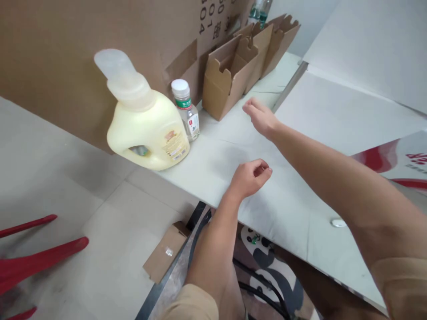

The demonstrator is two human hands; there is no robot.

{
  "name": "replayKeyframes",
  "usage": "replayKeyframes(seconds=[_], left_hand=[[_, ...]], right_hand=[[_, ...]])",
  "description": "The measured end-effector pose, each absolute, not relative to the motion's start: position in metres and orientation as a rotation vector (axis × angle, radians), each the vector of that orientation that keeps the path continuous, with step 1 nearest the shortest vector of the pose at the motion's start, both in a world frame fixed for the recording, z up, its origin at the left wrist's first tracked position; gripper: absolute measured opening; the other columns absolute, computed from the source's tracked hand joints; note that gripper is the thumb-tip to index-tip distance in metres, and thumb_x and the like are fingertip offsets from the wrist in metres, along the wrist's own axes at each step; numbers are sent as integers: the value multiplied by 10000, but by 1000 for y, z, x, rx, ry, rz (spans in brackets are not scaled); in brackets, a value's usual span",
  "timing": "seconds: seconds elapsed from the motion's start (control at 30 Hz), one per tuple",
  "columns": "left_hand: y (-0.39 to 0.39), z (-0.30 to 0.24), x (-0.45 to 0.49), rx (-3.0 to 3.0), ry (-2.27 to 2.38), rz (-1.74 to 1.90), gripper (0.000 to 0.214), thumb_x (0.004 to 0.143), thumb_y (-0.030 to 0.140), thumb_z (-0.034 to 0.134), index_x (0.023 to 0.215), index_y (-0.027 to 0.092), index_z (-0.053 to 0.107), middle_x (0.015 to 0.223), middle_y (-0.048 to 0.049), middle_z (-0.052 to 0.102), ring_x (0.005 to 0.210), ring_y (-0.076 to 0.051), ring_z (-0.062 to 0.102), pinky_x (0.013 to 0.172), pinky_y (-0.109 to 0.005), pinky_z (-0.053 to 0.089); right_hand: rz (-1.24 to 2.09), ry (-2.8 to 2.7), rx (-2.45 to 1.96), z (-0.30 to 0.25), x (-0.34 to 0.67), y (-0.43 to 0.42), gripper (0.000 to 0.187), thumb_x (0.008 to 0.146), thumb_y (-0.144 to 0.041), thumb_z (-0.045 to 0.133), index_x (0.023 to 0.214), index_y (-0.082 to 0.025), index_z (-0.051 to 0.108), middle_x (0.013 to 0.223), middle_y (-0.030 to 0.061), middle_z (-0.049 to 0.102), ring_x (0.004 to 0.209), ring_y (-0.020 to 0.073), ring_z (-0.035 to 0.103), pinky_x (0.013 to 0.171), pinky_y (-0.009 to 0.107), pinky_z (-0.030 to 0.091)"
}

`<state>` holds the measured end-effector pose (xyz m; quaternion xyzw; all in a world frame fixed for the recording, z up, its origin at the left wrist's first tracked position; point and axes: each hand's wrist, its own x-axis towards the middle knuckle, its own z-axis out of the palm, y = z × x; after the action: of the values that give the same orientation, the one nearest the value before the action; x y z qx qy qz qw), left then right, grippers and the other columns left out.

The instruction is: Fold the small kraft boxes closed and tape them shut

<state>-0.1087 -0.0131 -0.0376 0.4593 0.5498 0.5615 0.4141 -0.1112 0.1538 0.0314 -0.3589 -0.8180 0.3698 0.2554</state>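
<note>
My left hand [249, 178] hovers above the near edge of the white table [290, 222]. Its fingers curl round toward the thumb, and anything pinched at the tips is too small to make out. Farther forward and to the right, my right hand [262, 118] is closed over the table, fingers bent together; what they hold, if anything, is hidden. Nearest to it stands an open cardboard box [222, 89]. Left of both hands are a small clear bottle [191, 120] with a white cap and a large pale yellow jug [150, 124] with a handle. Neither hand touches these.
A big brown carton [133, 26] backs the jug. More cardboard boxes [282, 42] and clear bottles [258, 13] stand behind. On the right are a white panel [367, 80] and red-and-white printing [383, 155]. Below lie a floor carton [165, 253] and red legs [43, 260].
</note>
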Motion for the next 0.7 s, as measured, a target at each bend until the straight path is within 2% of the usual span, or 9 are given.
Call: replayKeyframes(seconds=[0.03, 0.1, 0.17, 0.23, 0.3, 0.37, 0.47, 0.57, 0.7], left_hand=[[-13, -36, -110, 1131, 1382, 1417, 230, 823, 401, 583, 765, 179, 600, 636, -7, 582, 601, -126, 546, 596, -271, 463], [-14, -35, -113, 1082, 1375, 1439, 211, 818, 381, 588, 755, 180, 596, 636, -7, 582, 600, -123, 542, 593, -272, 454], [-14, -35, -116, 1036, 1351, 1482, 199, 816, 364, 590, 741, 180, 590, 634, -7, 581, 594, -120, 535, 588, -271, 446], [-13, -37, -119, 958, 1329, 1558, 200, 818, 360, 594, 727, 182, 579, 625, -5, 572, 587, -117, 530, 582, -271, 441], [-13, -38, -122, 833, 1334, 1681, 216, 829, 380, 598, 734, 187, 569, 629, -5, 566, 595, -118, 534, 578, -266, 438], [-14, -36, -122, 724, 1313, 1889, 253, 851, 446, 595, 810, 196, 575, 708, -20, 592, 676, -133, 575, 602, -259, 458], [-18, -26, -115, 764, 1121, 2254, 381, 864, 578, 581, 1044, 242, 572, 1047, -61, 633, 972, -183, 630, 749, -283, 523], [-22, -12, -105, 1021, 907, 2397, 424, 870, 581, 596, 1198, 317, 547, 1233, -39, 583, 1108, -207, 615, 923, -356, 522], [-22, -2, -97, 1323, 956, 2401, 345, 896, 473, 613, 1216, 349, 587, 1179, -7, 598, 1160, -210, 604, 1014, -384, 488]], right_hand=[[1016, -2164, -909, 36, -131, 157, 174, 842, -226, 600, 746, -237, 456, 766, -15, 506, 839, 164, 483, 801, 281, 411], [1111, -1997, -813, 51, -162, 160, 232, 787, -134, 663, 791, -234, 454, 826, -28, 508, 898, 139, 485, 849, 248, 403], [1331, -1770, -802, 69, -177, 152, 216, 849, -117, 571, 751, -227, 413, 768, -38, 437, 774, 102, 462, 758, 220, 395], [1598, -1543, -776, 85, -172, 133, 246, 925, -145, 377, 697, -228, 338, 704, -38, 337, 615, 83, 381, 626, 218, 353], [1837, -1366, -592, 93, -148, 106, 233, 895, -157, 314, 676, -228, 274, 684, -35, 284, 560, 84, 335, 563, 228, 318], [1955, -1221, -398, 92, -115, 76, 232, 759, -181, 456, 668, -227, 247, 661, -40, 259, 545, 98, 321, 544, 241, 322], [1963, -1197, -299, 76, -71, 39, 374, 579, -150, 607, 668, -237, 255, 627, -57, 284, 520, 119, 292, 512, 271, 331], [1979, -1122, -274, 55, -50, 21, 390, 574, -135, 659, 674, -252, 301, 612, -65, 350, 510, 133, 311, 493, 293, 352], [1965, -1040, -266, 41, -41, 17, 376, 605, -185, 727, 703, -273, 375, 665, -59, 462, 553, 148, 431, 517, 318, 419]])
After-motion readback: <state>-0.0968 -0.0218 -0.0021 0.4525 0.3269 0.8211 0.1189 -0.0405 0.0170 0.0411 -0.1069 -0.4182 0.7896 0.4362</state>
